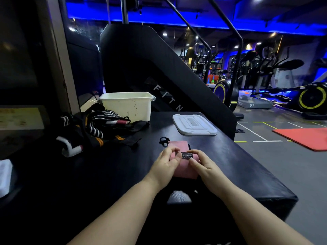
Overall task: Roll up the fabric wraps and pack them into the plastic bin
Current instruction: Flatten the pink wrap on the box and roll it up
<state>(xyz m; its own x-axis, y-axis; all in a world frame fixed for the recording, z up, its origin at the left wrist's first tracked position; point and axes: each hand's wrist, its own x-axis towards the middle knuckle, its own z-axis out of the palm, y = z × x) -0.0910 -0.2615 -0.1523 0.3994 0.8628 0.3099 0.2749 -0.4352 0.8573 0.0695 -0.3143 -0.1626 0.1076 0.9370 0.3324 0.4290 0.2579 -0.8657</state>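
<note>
Both hands (184, 163) pinch pink wrap (178, 145) on bench (230, 165).

The left hand (165, 162) and right hand (201, 164) are bare, with short nails, on bare forearms (123, 206) filling the lower frame.

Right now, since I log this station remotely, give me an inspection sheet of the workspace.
Surface: black padded top, dimly lit.
Job's things: pink wrap in hand; unrolled wraps piled at left; white bin open, lid off, to its right.
Clutter: white item at left edge, unclear.
Grippers: left hand and right hand pinch the pink wrap's dark end.
Cables: nothing seen.
Surroundings: gym machines, red mat.
</note>
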